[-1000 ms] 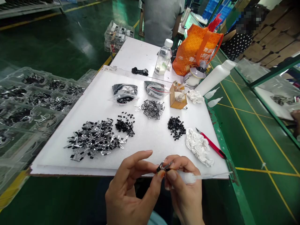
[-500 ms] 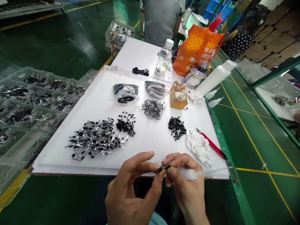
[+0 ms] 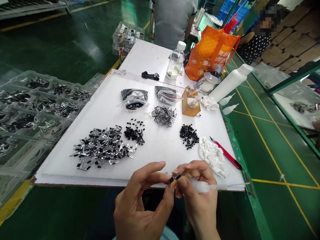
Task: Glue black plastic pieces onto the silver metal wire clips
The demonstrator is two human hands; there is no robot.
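My left hand [image 3: 142, 196] pinches a small metal clip with a black piece [image 3: 175, 177] between thumb and fingertips, just over the near edge of a white foam board [image 3: 155, 160]. My right hand [image 3: 200, 196] grips a small translucent dropper bottle [image 3: 202, 187], its thin nozzle pointing right, and its fingers sit against the clip. Loose piles of metal clips [image 3: 163, 116], black pieces [image 3: 188, 136] and mixed parts [image 3: 101, 148] lie on the board beyond my hands. My fingers partly hide the clip.
A red craft knife [image 3: 226, 155] and white cloth [image 3: 213, 156] lie at the board's right. Zip bags [image 3: 133, 100], a cardboard box [image 3: 191, 105] and a white bottle [image 3: 231, 83] stand further back. Clear trays of parts [image 3: 32, 106] are at left. A grey-shirted person [image 3: 172, 20] stands beyond.
Both hands have risen slightly, and the clip has tilted a little between my fingers. The view has shifted slightly. The dropper bottle stays in my right hand.
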